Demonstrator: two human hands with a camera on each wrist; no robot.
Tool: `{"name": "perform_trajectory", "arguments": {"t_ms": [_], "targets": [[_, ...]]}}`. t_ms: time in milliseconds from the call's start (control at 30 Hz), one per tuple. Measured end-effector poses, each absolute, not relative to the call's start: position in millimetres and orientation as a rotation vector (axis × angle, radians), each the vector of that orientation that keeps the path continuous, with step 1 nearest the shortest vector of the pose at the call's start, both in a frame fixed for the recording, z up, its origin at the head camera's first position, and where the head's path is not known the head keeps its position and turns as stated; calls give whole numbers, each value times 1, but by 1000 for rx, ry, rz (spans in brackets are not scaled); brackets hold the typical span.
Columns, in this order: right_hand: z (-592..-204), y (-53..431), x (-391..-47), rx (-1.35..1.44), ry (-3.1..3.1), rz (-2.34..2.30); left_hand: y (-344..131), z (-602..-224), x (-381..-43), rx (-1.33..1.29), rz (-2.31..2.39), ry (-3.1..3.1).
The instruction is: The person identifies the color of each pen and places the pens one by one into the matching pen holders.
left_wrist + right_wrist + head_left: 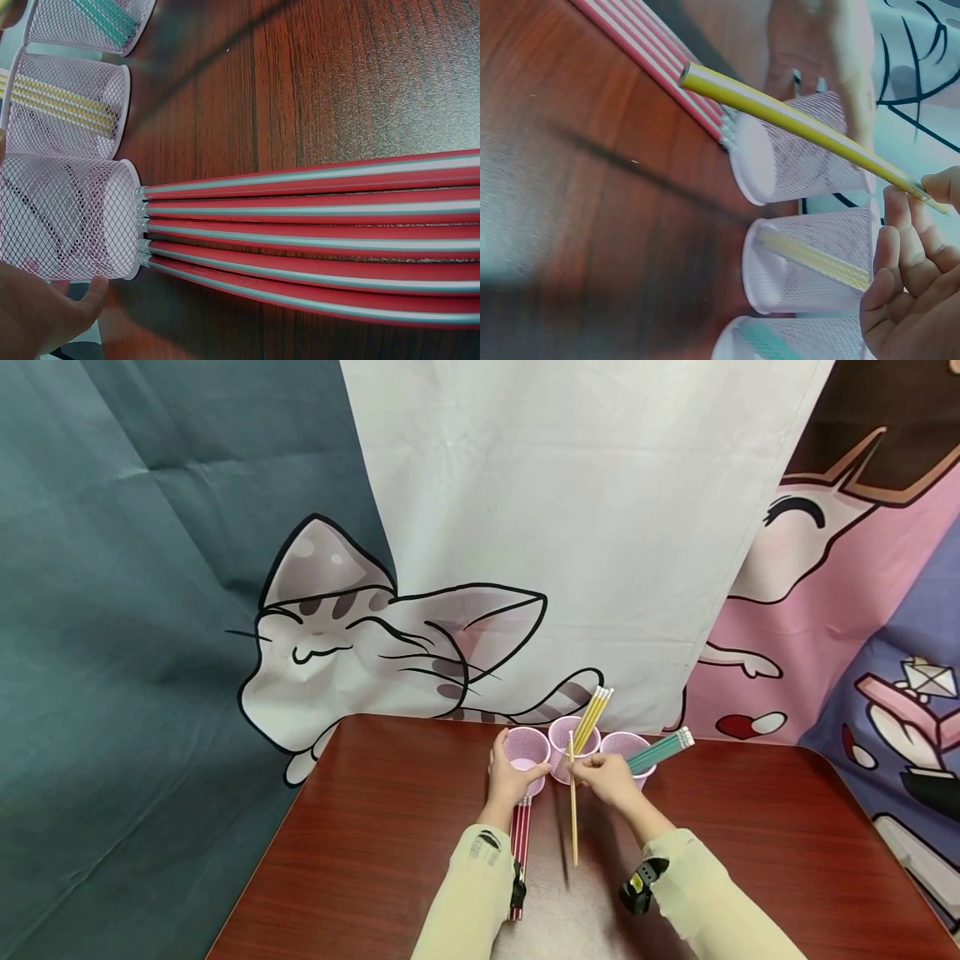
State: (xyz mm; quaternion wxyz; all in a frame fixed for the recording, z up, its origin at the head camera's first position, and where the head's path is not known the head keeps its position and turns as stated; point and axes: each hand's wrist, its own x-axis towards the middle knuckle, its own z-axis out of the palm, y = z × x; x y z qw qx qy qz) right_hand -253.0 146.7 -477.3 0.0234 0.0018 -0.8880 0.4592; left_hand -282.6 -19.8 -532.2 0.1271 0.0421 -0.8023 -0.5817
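Observation:
My left hand (508, 777) holds the left pink mesh pencil cup (527, 743), thumb on its near right side and fingers along the left. Between thumb and fingertips, my right hand (609, 779) pinches the eraser end of a yellow pencil (780, 120). That pencil hangs in front of the middle mesh cup (559, 767), its other end pointing toward me. Several yellow pencils (590, 722) lean inside the middle cup. Green pencils (662, 751) tilt to the right in the right mesh cup (622, 742).
Several red striped pencils (315, 225) lie side by side on the brown wooden table (390, 827), their eraser ends by the left cup's base. A printed cloth with a cartoon cat (352, 652) hangs behind the table's back edge.

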Motion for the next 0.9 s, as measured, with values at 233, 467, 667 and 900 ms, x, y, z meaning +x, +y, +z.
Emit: {"name": "perform_trajectory", "arguments": {"t_ms": [233,467,667,900], "targets": [[-462,153,-259,40,-2767,1388,-20,-533,-283,138,-1698,-2345],[-452,157,-268,47,-2720,1457,-20,-533,-283,136,-1683,-2355],[-441,161,-275,4,-2646,1471,-20,-532,-283,158,-1701,-2372],[-424,165,-284,-25,-2522,1571,-20,-533,-284,155,-1706,-2369]]}}
